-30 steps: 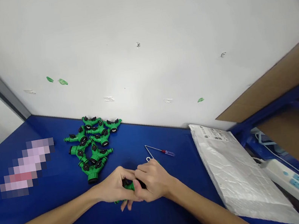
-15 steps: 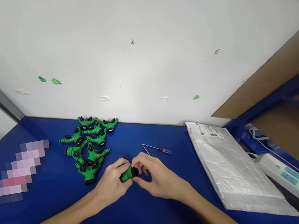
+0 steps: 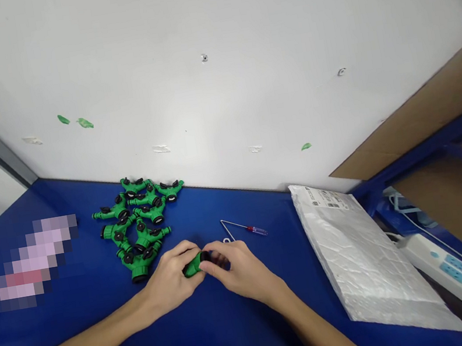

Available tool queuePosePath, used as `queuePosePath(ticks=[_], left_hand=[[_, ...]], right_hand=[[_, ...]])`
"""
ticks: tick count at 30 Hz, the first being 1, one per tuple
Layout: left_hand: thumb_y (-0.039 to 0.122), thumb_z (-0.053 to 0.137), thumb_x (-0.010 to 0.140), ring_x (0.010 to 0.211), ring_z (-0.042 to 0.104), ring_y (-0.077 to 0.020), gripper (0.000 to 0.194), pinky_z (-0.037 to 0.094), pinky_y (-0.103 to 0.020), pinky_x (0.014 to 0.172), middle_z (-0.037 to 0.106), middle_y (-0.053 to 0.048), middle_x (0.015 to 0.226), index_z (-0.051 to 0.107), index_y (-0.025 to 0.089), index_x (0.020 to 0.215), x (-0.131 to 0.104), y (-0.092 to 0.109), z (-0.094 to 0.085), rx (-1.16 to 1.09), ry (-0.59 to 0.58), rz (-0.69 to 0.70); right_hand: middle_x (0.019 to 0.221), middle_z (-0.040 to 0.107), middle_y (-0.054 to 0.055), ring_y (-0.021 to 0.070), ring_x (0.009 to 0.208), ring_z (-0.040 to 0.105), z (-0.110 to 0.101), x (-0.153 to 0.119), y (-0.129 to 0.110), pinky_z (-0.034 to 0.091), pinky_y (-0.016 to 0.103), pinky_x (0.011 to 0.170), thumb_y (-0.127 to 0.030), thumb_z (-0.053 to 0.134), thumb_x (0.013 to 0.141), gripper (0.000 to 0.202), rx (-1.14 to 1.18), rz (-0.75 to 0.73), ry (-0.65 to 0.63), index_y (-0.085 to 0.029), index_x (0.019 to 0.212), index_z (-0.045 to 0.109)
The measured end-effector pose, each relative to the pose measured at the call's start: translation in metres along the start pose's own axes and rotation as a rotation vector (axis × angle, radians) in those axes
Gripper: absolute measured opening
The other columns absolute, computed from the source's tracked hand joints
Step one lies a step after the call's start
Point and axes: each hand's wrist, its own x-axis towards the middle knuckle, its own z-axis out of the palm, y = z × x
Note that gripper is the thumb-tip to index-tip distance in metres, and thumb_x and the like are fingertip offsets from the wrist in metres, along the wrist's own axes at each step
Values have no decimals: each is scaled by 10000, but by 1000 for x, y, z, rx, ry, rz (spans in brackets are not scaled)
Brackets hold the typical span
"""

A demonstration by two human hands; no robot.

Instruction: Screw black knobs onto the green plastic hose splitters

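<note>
Near the front middle of the blue table (image 3: 221,328), my left hand (image 3: 173,277) is wrapped round a green fitting (image 3: 192,266). The fitting's black end points right, and my right hand (image 3: 238,266) grips it between thumb and fingers. Much of the fitting is hidden by the fingers. Several green Y-shaped connectors with black levers (image 3: 138,263) lie grouped left of and behind my left hand. Behind my right hand lies a hooked metal tool (image 3: 234,224) with a purple and red handle.
A white padded mailer (image 3: 359,252) lies on the right of the table. Beyond it are a white power strip (image 3: 460,270) and cables. A white wall (image 3: 215,81) rises at the back. A pixelated pink shape (image 3: 35,262) is at the left.
My right thumb and fingers have closed on the fitting's black end; the thumb now lies across it. A small ring-like end beside the hooked tool has come into sight.
</note>
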Motion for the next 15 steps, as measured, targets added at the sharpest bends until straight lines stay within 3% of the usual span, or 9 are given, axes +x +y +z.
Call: queuePosePath(ticks=[2, 5, 7, 9, 12, 15], left_hand=[[180, 595, 860, 815, 641, -181, 139, 527, -304, 757, 646, -67, 966, 690, 173, 961, 0, 0, 0, 12, -12, -1], [190, 604, 864, 835, 645, -179, 136, 526, -296, 774, 647, -54, 951, 695, 181, 966, 1, 1, -2, -17, -37, -10], [201, 599, 873, 829, 644, -176, 132, 527, -296, 767, 649, -51, 945, 699, 186, 958, 1, 2, -2, -30, -38, -15], [211, 598, 875, 836, 643, -179, 144, 531, -302, 774, 653, -56, 962, 700, 190, 974, 1, 2, -2, -31, -34, -2], [218, 584, 878, 819, 639, -180, 167, 536, -308, 763, 655, -68, 975, 694, 185, 1000, -1, 1, 0, 4, -12, 25], [211, 598, 869, 804, 639, -177, 154, 535, -299, 753, 654, -62, 959, 700, 185, 981, 0, 1, 0, 2, -23, 19]], right_hand=[[855, 669, 46, 173, 751, 643, 0, -1, 1, 544, 309, 730, -251, 565, 951, 189, -42, -56, -18, -186, 1116, 630], [1158, 612, 102, 190, 1009, 624, -2, -2, 4, 528, 334, 872, -113, 494, 939, 270, -32, -227, 4, -215, 1159, 614], [1215, 576, 100, 185, 1064, 608, -2, -3, 4, 523, 328, 897, -97, 487, 921, 263, 6, -281, 36, -227, 1099, 631], [1153, 604, 90, 180, 969, 635, 1, -3, 3, 542, 313, 841, -187, 594, 895, 205, 22, -218, 73, -221, 1096, 613], [884, 668, 32, 155, 714, 642, 5, -3, 1, 549, 281, 690, -319, 669, 883, 273, -15, -42, 76, -201, 1118, 592], [919, 677, 49, 170, 800, 656, 2, -4, 2, 546, 289, 751, -238, 593, 937, 198, -54, -108, 14, -204, 1131, 610]])
